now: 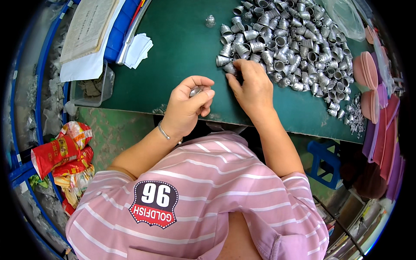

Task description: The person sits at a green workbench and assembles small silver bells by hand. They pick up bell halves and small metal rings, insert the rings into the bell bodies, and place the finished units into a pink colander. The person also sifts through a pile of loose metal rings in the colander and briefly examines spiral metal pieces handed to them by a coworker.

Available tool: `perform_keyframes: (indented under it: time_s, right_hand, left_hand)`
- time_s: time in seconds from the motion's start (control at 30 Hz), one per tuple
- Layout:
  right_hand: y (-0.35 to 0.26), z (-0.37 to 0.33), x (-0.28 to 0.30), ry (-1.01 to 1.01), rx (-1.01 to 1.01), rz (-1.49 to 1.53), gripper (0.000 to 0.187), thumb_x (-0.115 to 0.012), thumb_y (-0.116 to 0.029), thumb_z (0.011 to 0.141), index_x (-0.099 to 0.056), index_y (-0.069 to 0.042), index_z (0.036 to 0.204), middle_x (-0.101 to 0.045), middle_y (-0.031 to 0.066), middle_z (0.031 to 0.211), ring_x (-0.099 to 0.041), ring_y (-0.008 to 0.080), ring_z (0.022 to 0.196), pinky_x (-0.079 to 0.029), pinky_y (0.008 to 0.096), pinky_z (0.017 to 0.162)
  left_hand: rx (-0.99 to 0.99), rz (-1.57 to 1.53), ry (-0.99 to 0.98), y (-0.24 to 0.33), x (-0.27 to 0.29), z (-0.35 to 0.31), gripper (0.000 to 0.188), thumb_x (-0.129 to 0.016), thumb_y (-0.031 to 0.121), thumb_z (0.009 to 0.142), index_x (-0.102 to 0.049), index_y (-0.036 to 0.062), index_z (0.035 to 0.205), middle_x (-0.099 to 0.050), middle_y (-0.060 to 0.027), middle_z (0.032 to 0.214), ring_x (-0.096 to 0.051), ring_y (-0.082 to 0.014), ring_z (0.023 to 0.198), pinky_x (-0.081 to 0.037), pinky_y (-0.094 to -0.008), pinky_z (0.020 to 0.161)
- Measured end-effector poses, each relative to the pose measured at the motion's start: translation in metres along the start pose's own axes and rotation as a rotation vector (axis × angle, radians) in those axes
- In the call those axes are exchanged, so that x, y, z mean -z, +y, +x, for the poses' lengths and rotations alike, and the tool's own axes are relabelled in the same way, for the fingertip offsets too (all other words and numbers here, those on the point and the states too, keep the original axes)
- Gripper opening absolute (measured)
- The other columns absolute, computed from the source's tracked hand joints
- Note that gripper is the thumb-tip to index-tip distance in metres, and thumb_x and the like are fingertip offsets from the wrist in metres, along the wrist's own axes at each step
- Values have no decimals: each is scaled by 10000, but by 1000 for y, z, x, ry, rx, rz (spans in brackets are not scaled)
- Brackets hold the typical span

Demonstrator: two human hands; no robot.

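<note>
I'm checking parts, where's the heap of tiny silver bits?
In the head view, the tiny silver bits lie at the right edge of the table, beside the bell pile.

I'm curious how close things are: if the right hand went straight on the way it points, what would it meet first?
Most likely the silver bell at the tips of the right hand, at the edge of the pile. They may already touch; depth is unclear.

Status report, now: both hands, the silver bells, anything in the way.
Left hand curled around a small silver piece, mostly hidden. Right hand at a bell, near-left edge of the pile. Nothing seen blocking it.
</note>
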State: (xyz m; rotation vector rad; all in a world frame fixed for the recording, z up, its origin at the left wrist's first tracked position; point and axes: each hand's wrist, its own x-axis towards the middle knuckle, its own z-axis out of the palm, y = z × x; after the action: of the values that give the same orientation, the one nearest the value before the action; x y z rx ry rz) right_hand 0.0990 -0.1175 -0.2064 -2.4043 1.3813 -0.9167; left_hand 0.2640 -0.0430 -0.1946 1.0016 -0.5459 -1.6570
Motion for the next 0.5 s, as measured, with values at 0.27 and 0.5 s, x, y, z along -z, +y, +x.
perform_keyframes:
  time_s: [0.27,0.5]
  right_hand:
    - [-9,-24,33,-47,-29,538,343,-651,78,712,-567,-28,1027,-620,100,962,-632,203,830,-507,280,663]
    - [0,-39,41,-104,-533,1144,174,-516,-80,926,-569,29,1052,-617,67,943,-603,106,828,-500,226,651]
  left_hand:
    - [-48,271,-35,-5,-13,4,337,-666,61,812,-554,-3,1123,-572,-23,830,-487,-57,610,-398,-188,498]
    - [-244,523,-126,-5,-14,2,303,-696,27,778,-601,6,1064,-573,-2,802,-503,-55,637,-408,-179,557]
